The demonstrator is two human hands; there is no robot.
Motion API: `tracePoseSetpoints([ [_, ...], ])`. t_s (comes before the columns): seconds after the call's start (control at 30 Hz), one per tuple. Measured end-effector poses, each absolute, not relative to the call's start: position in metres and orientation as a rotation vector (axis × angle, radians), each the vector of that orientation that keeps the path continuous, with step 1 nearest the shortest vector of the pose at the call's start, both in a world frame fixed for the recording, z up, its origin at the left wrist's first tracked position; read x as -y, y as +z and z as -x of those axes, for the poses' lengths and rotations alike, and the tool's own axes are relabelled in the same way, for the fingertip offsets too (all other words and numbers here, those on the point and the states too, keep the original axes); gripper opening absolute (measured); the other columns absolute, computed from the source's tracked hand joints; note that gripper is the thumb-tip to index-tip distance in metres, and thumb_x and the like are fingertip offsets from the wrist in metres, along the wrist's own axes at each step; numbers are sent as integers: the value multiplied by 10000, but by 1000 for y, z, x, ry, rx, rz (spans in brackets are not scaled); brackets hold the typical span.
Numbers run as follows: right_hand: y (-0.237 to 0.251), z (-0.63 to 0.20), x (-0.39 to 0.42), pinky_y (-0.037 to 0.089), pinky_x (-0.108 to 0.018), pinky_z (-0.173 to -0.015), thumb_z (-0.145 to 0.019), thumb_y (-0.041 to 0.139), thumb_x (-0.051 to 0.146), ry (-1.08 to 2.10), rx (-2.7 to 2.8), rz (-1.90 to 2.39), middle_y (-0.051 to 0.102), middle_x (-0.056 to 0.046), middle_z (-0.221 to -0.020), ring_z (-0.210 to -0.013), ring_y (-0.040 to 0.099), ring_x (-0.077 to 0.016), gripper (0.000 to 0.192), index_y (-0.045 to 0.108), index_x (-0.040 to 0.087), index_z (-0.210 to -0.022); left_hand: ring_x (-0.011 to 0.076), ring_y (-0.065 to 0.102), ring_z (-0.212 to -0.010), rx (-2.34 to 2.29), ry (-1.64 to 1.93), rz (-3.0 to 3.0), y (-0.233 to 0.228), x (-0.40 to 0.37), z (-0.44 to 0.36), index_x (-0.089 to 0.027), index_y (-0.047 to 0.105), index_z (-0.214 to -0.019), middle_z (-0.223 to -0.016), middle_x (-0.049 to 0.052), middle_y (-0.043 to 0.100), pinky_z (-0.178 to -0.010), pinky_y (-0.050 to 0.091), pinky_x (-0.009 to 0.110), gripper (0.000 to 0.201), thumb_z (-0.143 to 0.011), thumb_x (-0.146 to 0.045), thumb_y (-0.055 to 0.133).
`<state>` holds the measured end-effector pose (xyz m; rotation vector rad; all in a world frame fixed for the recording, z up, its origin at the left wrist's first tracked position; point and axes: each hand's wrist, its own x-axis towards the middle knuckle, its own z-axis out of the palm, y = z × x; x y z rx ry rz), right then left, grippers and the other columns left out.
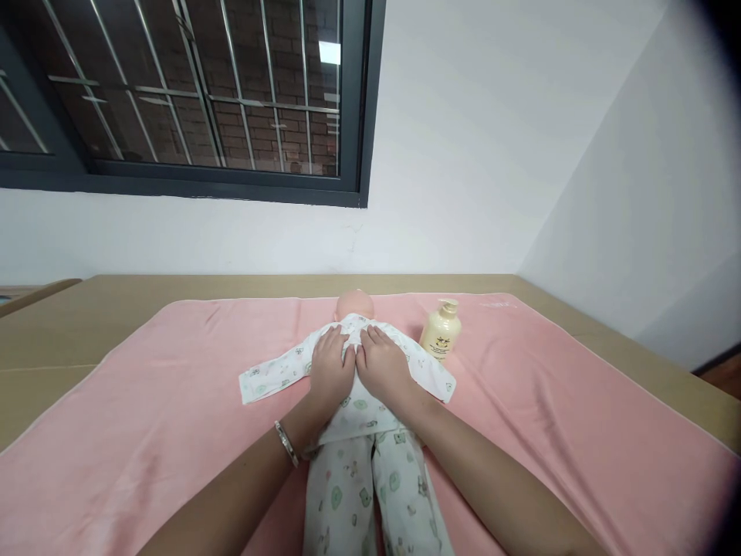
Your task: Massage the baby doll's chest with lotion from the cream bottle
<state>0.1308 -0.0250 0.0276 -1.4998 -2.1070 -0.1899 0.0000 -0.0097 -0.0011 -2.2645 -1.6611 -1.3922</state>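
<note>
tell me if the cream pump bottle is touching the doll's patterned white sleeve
Cannot tell. In the head view the cream pump bottle stands on the pink towel right behind the doll's patterned white sleeve, with no gap visible.

The doll's chest lies hidden under both hands, and its legs run off the bottom edge. The print on the bottle is too small to read. The picture's right corners fade dark.
</note>
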Motion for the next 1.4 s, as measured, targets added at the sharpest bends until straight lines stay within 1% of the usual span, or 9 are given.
tracePoseSetpoints([
  [0.2, 24, -144, 4, 238, -395, -1159, -977, 368, 313, 77, 2085, 1399, 434, -130, -1472, -1394, 334, -234, 471, 481, 107, -1384, 298, 489, -1281, 1645, -1418, 2267, -1, 9, -1, -163, 620, -1072, -1296, 142, 596, -1082, 384, 536, 273, -899, -245, 425],
  [0.6, 35, -143, 10, 236, -393, -1143, -982, 357, 316, 18, 2168, 1444, 445, -168, -1455, -1379, 351, -255, 488, 462, 76, -1394, 314, 384, -1370, 1818, -1405, 2245, -1, 8, -2, -133, 545, -1276, -1384, 149, 532, -1137, 308, 534, 426, -891, -282, 440],
  [0.7, 49, -141, 23, 339, -365, -1067, -970, 383, 285, -53, 2270, 1460, 558, -183, -1341, -1291, 463, -266, 431, 549, 65, -1301, 334, 321, -1404, 1868, -1425, 2237, -2, 7, -1, -126, 517, -1312, -1415, 152, 502, -1146, 273, 566, 466, -877, -285, 462],
  [0.8, 59, -136, 39, 460, -333, -873, -952, 396, 240, -155, 2330, 1546, 690, -165, -1062, -1033, 624, -256, 331, 663, 97, -1086, 334, 347, -1388, 1813, -1446, 2260, -3, 6, -1, -147, 526, -1307, -1401, 136, 520, -1143, 272, 579, 454, -874, -266, 459],
  [0.93, 61, -131, 48, 476, -320, -730, -944, 406, 226, -246, 2334, 1627, 701, -142, -909, -853, 655, -243, 297, 691, 144, -937, 315, 433, -1331, 1722, -1462, 2269, -3, 7, 0, -176, 575, -1246, -1351, 115, 568, -1118, 328, 568, 392, -881, -258, 456],
  [1.07, 55, -134, 40, 470, -337, -845, -978, 349, 266, -179, 2251, 1608, 701, -151, -1028, -1003, 640, -250, 362, 685, 132, -1000, 301, 527, -1231, 1686, -1481, 2206, -1, 11, 1, -170, 641, -1093, -1243, 115, 635, -1062, 409, 528, 291, -877, -265, 471],
  [1.2, 44, -142, 23, 347, -361, -1059, -1003, 316, 341, -96, 2190, 1524, 541, -162, -1369, -1308, 453, -250, 447, 557, 99, -1291, 272, 603, -1067, 1607, -1490, 2166, 2, 14, 0, -185, 654, -932, -1067, 107, 689, -980, 473, 467, 198, -858, -246, 480],
  [1.3, 36, -144, 15, 277, -389, -1117, -1000, 333, 376, -62, 2193, 1490, 437, -168, -1461, -1381, 351, -259, 516, 439, 71, -1402, 268, 607, -1035, 1601, -1496, 2154, 3, 15, 0, -181, 650, -926, -1042, 106, 692, -960, 481, 459, 189, -853, -237, 485],
  [1.4, 33, -142, 16, 279, -401, -1118, -995, 342, 366, -103, 2203, 1487, 453, -189, -1443, -1367, 368, -269, 524, 434, 45, -1399, 275, 588, -1097, 1631, -1495, 2163, 3, 16, 0, -155, 651, -1006, -1112, 121, 679, -1004, 455, 471, 238, -863, -239, 479],
])
